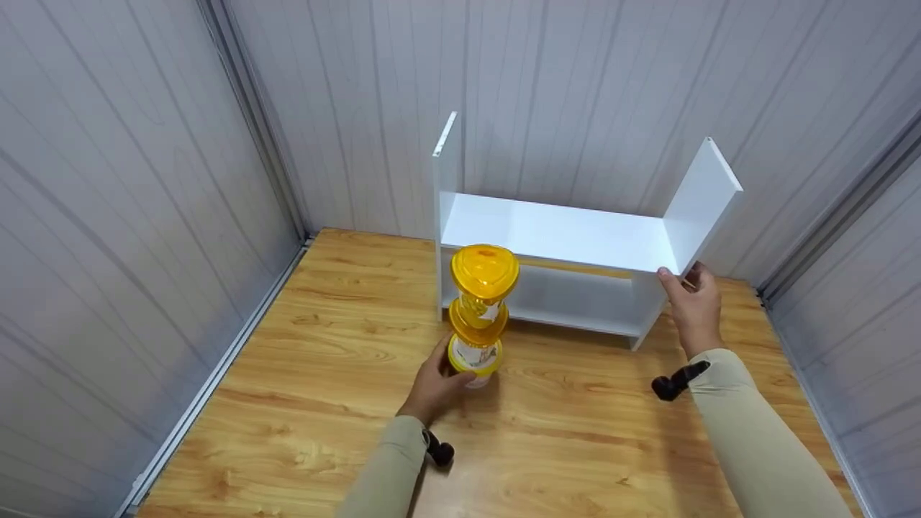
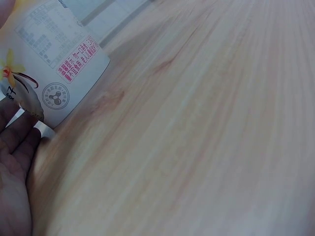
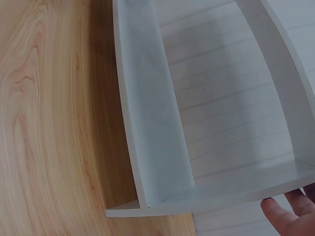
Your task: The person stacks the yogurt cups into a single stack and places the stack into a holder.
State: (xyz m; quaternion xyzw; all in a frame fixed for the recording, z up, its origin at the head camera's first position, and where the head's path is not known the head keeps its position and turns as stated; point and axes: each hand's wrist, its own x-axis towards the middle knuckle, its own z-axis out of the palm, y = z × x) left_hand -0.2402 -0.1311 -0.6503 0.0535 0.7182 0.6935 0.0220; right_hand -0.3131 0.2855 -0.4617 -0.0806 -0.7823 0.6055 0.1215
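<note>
- Pale ribbed wall panels (image 1: 129,216) close in a wooden table (image 1: 575,432) on the left, far and right sides.
- Nearest, two beige sleeves come in from the bottom edge, each with a small black camera mount at the wrist.
- Near the middle of the table, the left hand (image 1: 435,385) curls round the bottom of a stack of jars (image 1: 481,313) with yellow lids: three stand one on another, leaning slightly, the lowest resting on the wood.
- From the left wrist view, the lowest jar's white printed label (image 2: 54,64) shows, with the fingers (image 2: 17,147) lying against its base.
- Farther off and to the right, the right hand (image 1: 694,306) holds the near edge of the right side panel of a white shelf unit (image 1: 561,234), thumb on the front corner.
- That shelf unit stands at the far side of the table against the wall, just behind the jars, with two upright side panels and two horizontal boards.
</note>
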